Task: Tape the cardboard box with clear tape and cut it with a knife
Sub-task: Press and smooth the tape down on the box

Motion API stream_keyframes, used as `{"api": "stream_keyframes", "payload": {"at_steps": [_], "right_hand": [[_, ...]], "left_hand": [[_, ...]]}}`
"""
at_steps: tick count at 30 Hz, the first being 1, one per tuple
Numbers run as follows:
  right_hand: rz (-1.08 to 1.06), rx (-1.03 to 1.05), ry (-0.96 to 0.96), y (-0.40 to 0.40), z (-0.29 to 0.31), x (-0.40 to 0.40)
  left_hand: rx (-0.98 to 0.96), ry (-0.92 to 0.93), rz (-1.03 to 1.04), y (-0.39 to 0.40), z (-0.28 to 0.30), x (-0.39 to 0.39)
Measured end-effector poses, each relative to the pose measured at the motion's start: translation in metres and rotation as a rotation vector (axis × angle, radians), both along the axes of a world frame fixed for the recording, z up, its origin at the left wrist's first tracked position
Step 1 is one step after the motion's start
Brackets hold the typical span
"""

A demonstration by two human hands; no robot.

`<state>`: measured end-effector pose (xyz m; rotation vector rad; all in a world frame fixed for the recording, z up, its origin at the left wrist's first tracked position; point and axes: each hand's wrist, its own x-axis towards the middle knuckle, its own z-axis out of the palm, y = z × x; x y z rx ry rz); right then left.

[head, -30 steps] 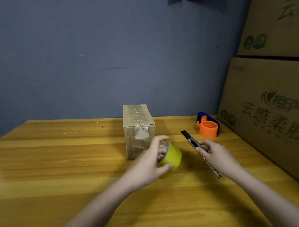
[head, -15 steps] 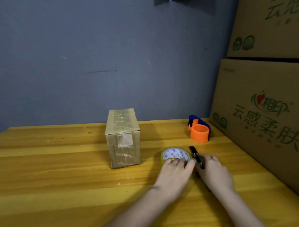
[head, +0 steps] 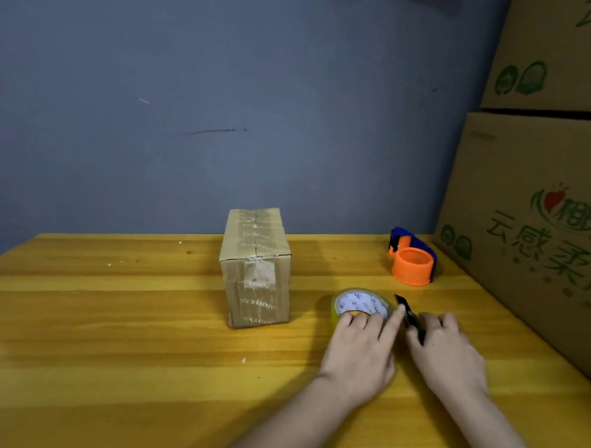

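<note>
A small cardboard box [head: 257, 269] stands on the wooden table [head: 122, 333], with clear tape along its top seam and down its near face. To its right a roll of clear tape [head: 358, 302] lies flat. My left hand [head: 360, 349] rests on the roll's near edge, fingers spread over it. Just right of the roll lies a black utility knife [head: 408, 312], its tip pointing away; my right hand [head: 443, 349] covers its handle against the table.
An orange and blue tape dispenser [head: 411, 261] sits at the back right of the table. Large printed cardboard cartons [head: 541, 213] are stacked along the right edge. A grey wall [head: 214, 108] stands behind the table.
Both hands came down: the tape roll, held up on edge a second ago, now lies flat on the table, and the knife, raised before, now lies on the table under my right hand.
</note>
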<state>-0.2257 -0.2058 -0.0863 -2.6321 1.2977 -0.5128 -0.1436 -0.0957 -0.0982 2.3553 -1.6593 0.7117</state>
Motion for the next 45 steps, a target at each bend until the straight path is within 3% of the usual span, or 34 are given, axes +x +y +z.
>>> {"api": "stream_keyframes", "payload": {"at_steps": [2,6,8,10,13,17,23,31,45], "right_hand": [[0.011,-0.046,-0.069,0.0,0.005,-0.002],[0.173,-0.252,-0.386,0.01,0.024,-0.006],[0.282,-0.217,-0.513,0.03,0.036,-0.002],[0.393,-0.026,-0.616,0.053,0.042,0.013],[0.532,0.283,-0.585,0.085,0.047,0.046],[0.59,0.808,-0.6,0.121,0.048,0.088],[0.522,0.987,-0.719,0.147,0.052,0.112],[0.5,0.91,-0.844,0.154,0.044,0.127],[0.302,0.657,-0.792,0.158,0.027,0.141]], "left_hand": [[-0.017,0.011,0.011,0.007,0.001,0.001],[-0.133,0.031,-0.063,0.04,0.021,0.004],[-0.224,0.002,-0.091,0.064,0.037,0.013],[-0.325,-0.033,-0.08,0.088,0.053,0.028],[-0.493,-0.041,-0.005,0.118,0.073,0.053],[-0.604,0.131,0.194,0.144,0.085,0.085],[-0.519,0.49,0.175,0.142,0.083,0.128],[-0.559,0.653,0.04,0.139,0.064,0.15],[-0.513,0.595,0.026,0.141,0.061,0.154]]}}
